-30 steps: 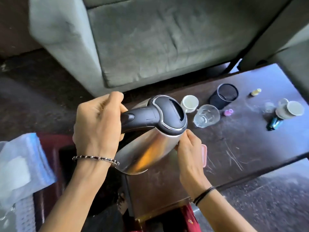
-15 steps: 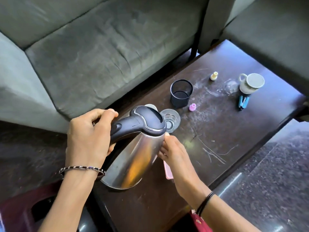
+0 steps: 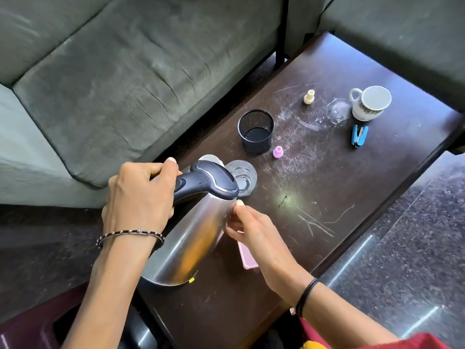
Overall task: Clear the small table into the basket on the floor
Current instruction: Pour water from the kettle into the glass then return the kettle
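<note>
- One steel kettle (image 3: 196, 238) with a black lid and handle hangs tilted over the 7 o'clock end of the table (image 3: 327, 202), lid towards 1 o'clock and base towards 7 o'clock
- The left hand (image 3: 141, 197) has all its fingers wrapped round the black handle, thumb on top
- The right hand (image 3: 254, 233) lies against the kettle's steel wall at its 3 o'clock side, fingers loosely bent; whether they grip or only touch cannot be told
- The basket (image 3: 30, 328) shows only as a maroon rim on the floor at 7 o'clock of the view
- Two wristbands: a beaded bracelet (image 3: 130, 235) on the left wrist, a black cord (image 3: 305, 295) on the right
- Two white cups: a mug (image 3: 370, 103) at the table's 1 o'clock end, and a second cup (image 3: 210, 158) half hidden behind the kettle lid
- Two clear glasses: a tumbler (image 3: 242, 178) just at 1 o'clock of the lid, and a fainter glass (image 3: 338, 112) beside the mug
- One black mesh pot (image 3: 256, 132) stands upright mid-table
- Two small caps: a pink cap (image 3: 278, 152) just at 4 o'clock of the pot, a cream cap (image 3: 309, 96) further towards 1 o'clock
- One blue stapler (image 3: 358, 136) lies at 6 o'clock of the mug
- One flat pink item (image 3: 247, 255) lies partly under the right hand
- A grey sofa (image 3: 125, 84) fills the view from 9 to 12 o'clock
</note>
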